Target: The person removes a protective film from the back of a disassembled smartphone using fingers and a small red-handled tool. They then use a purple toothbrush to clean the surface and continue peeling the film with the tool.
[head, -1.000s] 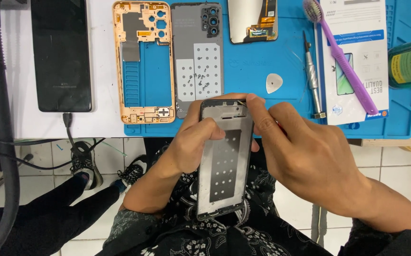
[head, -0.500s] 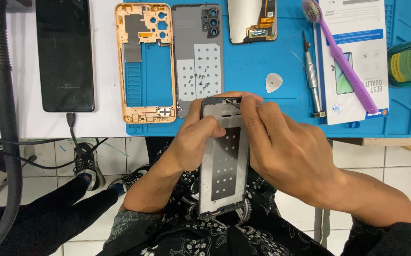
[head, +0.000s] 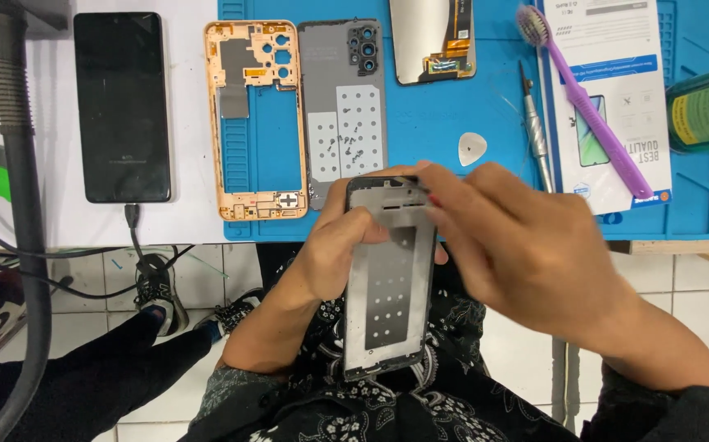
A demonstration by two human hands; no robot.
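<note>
Both hands hold a grey rectangular metal phone frame below the blue mat's near edge: left hand grips its side, right hand pinches its top.

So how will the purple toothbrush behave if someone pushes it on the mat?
The toothbrush looks thin and plastic, so probably light and easy to slide. It lies partly on a glossy package, where it may slip readily. Its long narrow handle would likely pivot or roll rather than move straight.
</note>
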